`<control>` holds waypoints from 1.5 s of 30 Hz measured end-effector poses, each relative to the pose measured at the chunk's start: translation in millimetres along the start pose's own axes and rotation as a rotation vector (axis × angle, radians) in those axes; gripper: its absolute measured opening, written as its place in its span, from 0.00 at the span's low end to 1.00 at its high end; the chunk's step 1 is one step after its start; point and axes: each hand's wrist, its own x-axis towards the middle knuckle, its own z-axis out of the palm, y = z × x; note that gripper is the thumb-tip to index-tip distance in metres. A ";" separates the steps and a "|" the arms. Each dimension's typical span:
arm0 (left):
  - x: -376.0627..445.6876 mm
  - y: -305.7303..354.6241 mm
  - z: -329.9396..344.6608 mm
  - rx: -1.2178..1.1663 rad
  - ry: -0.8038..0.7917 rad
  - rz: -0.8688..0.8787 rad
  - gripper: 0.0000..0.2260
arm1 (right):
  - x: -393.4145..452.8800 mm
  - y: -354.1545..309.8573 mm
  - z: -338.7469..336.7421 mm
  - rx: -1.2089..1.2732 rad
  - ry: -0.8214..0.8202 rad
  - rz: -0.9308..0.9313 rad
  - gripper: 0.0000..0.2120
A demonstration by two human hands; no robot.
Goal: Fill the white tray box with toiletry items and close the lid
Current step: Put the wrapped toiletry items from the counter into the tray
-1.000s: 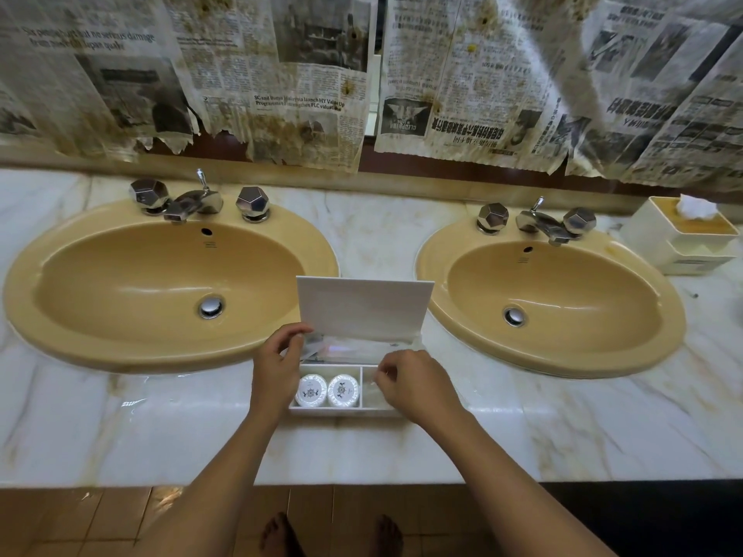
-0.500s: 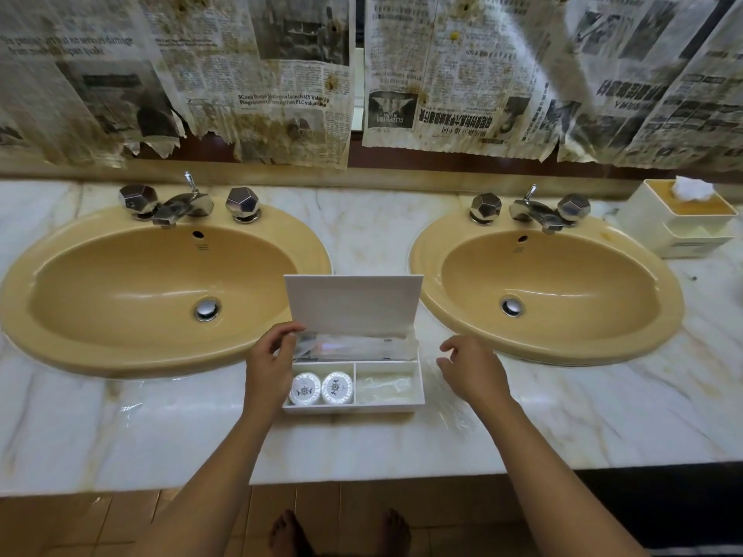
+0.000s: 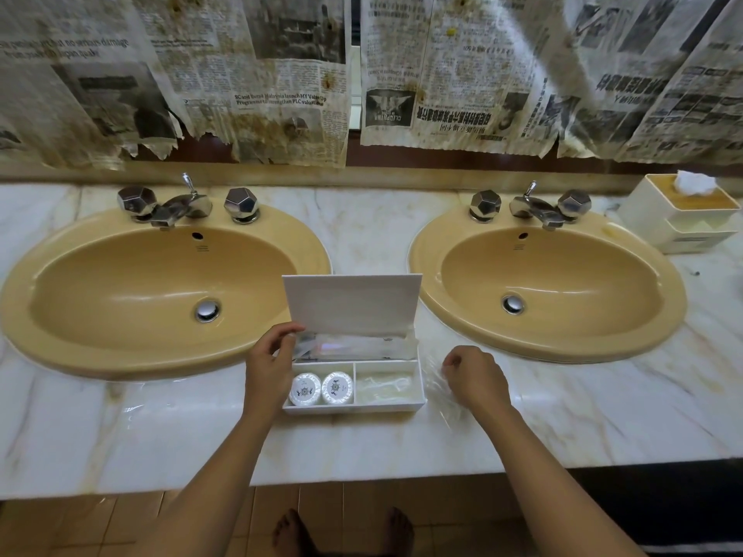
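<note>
Clear plastic packets (image 3: 354, 346) pinched at their left end between thumb and curled fingers (image 3: 290, 330) of left hand (image 3: 268, 367), at the rear compartment of the tray box (image 3: 354, 408). Right hand (image 3: 476, 377) just right of the box, fingers curled down onto a clear wrapper (image 3: 446, 400) lying on the marble counter (image 3: 362, 448); cannot tell whether gripped or only touched. Box open, white lid (image 3: 352, 303) standing upright at its back edge. Two round white soaps (image 3: 321, 388) side by side in the front-left compartment, touching; a flat clear packet (image 3: 386, 389) in the front-right one. Box set on the counter between two tan sinks (image 3: 161, 283), one left of the box, one right, each with chrome taps (image 3: 187, 205) behind. White tissue holder (image 3: 679, 213) far right of the box, by the wall. Stained newspaper (image 3: 281, 74) hanging above the counter, behind the box. Bare feet (image 3: 289, 532) on tiles below the box.
</note>
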 end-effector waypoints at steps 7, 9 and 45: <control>-0.2 1.9 -0.3 0.004 -0.004 -0.007 0.15 | -0.1 -11.5 -15.0 0.142 0.082 -0.040 0.07; -0.5 2.2 -0.6 0.001 -0.001 -0.010 0.15 | -3.5 -20.7 -25.8 0.221 0.137 -0.113 0.06; 0.3 1.3 -0.5 0.004 -0.006 -0.005 0.15 | -21.5 -53.0 -35.1 0.083 0.117 -0.316 0.09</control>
